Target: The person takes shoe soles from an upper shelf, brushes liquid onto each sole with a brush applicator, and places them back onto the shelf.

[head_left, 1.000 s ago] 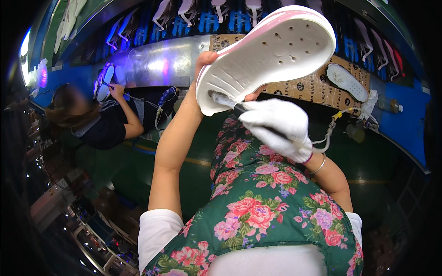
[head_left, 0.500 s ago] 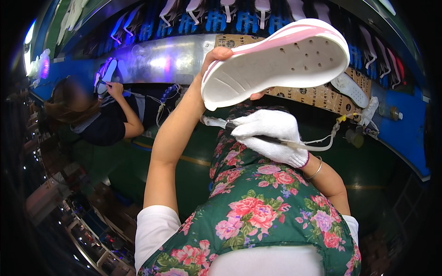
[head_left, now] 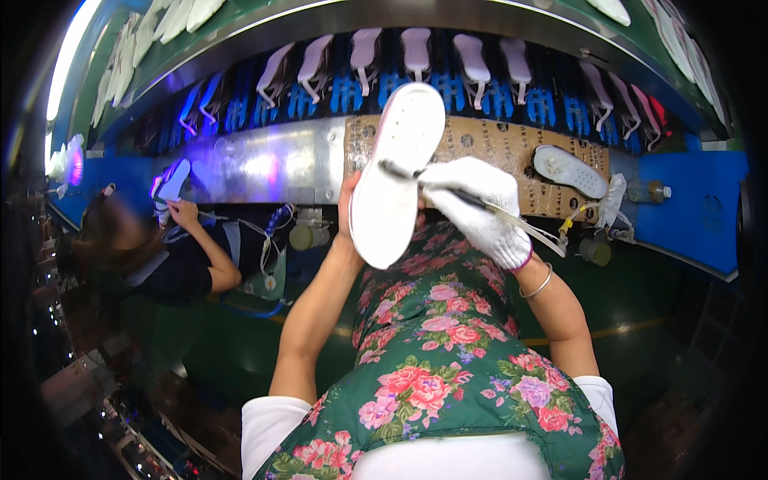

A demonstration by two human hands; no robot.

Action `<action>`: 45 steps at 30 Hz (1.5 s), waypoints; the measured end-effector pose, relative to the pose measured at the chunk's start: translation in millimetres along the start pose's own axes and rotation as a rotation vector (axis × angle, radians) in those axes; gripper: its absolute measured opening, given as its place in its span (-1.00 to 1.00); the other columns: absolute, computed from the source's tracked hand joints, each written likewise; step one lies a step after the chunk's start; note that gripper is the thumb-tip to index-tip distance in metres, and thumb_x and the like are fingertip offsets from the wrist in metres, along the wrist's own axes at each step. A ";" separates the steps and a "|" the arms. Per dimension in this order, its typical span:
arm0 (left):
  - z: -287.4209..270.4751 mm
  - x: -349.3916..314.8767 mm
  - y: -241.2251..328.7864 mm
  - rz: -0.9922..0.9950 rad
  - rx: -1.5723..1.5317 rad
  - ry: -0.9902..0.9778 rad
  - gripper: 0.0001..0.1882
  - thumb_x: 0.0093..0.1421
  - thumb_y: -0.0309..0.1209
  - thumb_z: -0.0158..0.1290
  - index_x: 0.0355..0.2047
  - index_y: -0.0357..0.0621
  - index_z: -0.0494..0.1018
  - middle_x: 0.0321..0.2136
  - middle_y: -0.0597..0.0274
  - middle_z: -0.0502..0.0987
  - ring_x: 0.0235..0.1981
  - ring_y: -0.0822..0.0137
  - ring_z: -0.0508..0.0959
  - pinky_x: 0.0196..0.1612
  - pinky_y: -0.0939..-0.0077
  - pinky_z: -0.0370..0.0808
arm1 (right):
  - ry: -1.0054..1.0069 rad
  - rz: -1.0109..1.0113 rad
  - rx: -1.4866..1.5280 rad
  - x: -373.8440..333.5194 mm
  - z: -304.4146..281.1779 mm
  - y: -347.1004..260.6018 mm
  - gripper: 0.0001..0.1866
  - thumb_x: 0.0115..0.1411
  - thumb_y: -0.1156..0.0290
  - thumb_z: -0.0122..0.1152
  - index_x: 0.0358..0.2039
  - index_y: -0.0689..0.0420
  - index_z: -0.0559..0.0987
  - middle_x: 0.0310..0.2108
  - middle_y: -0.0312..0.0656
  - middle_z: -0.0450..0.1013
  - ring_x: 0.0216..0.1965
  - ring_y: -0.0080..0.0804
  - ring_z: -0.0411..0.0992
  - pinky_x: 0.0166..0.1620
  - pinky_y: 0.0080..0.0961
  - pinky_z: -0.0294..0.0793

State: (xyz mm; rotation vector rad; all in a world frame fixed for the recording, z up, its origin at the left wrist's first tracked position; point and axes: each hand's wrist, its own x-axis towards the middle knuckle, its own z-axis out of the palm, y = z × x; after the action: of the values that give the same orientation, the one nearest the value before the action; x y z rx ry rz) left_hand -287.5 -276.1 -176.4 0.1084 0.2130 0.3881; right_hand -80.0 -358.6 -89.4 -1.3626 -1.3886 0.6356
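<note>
A white shoe sole (head_left: pixel 382 218) stands nearly upright in front of me, its hollow side turned toward me. My left hand (head_left: pixel 348 206) is closed around its left edge, with most of the fingers hidden behind it. In my right hand (head_left: pixel 478 206), covered by a white knit glove, is a dark-handled brush (head_left: pixel 460 194) with a pale tube trailing from its rear end. The brush's tip meets or hovers over the middle of the sole's inside; contact cannot be told.
Brown printed cardboard (head_left: pixel 512 188) covers part of the metal bench (head_left: pixel 264 172). On it lies another pale sole (head_left: pixel 570 172). Lilac shoe parts (head_left: pixel 416 52) sit on blue racks behind. A bottle (head_left: pixel 646 190) stands at right. At left, a co-worker's hand (head_left: pixel 184 214) is at a shoe.
The sole has swung from lying sideways to nearly upright and now sits lower and farther left. My right hand has brought the brush up to its inside. The view has shifted too.
</note>
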 end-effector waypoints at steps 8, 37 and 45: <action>33.2 6.9 -8.6 0.154 0.035 0.285 -0.06 0.25 0.32 -0.22 0.36 -0.22 0.15 0.10 -0.27 0.45 0.03 -0.18 0.56 0.02 -0.04 0.59 | -0.119 0.037 0.263 -9.2 -5.8 -15.0 -0.80 0.12 0.52 0.38 -0.21 0.19 0.71 -0.33 -0.17 0.62 -0.34 -0.45 0.58 -0.26 -0.55 0.56; 174.3 222.6 153.8 0.193 0.351 0.002 -0.23 0.37 -0.10 -0.05 0.30 -0.57 0.06 0.21 -0.48 0.27 0.15 -0.21 0.46 0.15 0.09 0.53 | 0.572 0.760 0.689 -79.4 3.6 48.1 -0.77 0.14 0.58 0.37 -0.16 0.29 0.68 -0.45 -0.20 0.61 -0.52 -0.58 0.52 -0.46 -0.72 0.44; 112.9 217.9 326.1 1.161 2.151 0.684 -0.69 0.05 -0.44 0.21 -0.15 -0.22 0.56 -0.22 -0.06 0.61 -0.30 0.07 0.63 -0.14 0.23 0.55 | 0.437 0.770 0.674 -68.0 18.8 44.0 -0.77 0.14 0.57 0.38 -0.16 0.27 0.68 -0.44 -0.20 0.62 -0.51 -0.58 0.53 -0.45 -0.72 0.45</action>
State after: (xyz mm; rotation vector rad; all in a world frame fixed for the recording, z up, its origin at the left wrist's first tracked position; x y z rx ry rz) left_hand -183.6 100.9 -59.6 2.3202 1.2007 1.1913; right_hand -93.0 -407.4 -155.4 -1.3261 -0.2084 1.0980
